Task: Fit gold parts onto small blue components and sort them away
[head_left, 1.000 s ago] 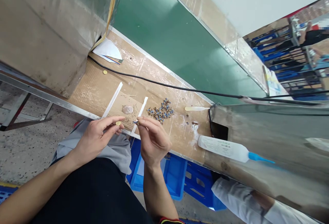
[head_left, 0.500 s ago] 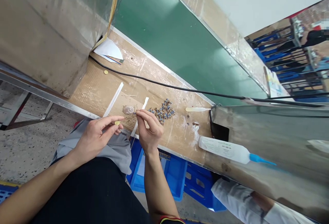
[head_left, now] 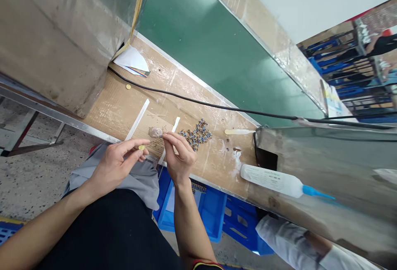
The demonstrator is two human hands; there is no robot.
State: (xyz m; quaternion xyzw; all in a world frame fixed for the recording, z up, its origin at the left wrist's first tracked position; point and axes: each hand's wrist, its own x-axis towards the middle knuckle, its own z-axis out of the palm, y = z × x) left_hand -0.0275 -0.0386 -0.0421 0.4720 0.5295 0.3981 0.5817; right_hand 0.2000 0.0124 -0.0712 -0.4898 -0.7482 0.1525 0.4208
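Between thumb and fingers, my left hand (head_left: pixel 116 160) pinches a small round yellow disc (head_left: pixel 141 147) over the table's near edge. My right hand (head_left: pixel 180 154) is closed in a pinch just to its right. Whatever is between its fingertips is too small to make out. Right by those fingertips lies a small clear plastic dish (head_left: pixel 155 132). Tiny brownish pieces (head_left: pixel 155 145) are scattered on the cardboard below the dish. A pile of small blue and brass-coloured parts (head_left: pixel 197 135) spreads just beyond my right hand.
A black cable (head_left: pixel 186 99) crosses the tabletop. Another yellow disc (head_left: pixel 128 87) lies farther back, near white paper (head_left: pixel 132 60). On the right are a pale spatula-like strip (head_left: pixel 238 132) and a white bottle with a blue nozzle (head_left: pixel 273 180). Blue trays (head_left: pixel 212 216) stand below the edge.
My right hand has shifted slightly left, its fingertips closer to the clear dish. The left hand keeps the yellow disc in the same place.
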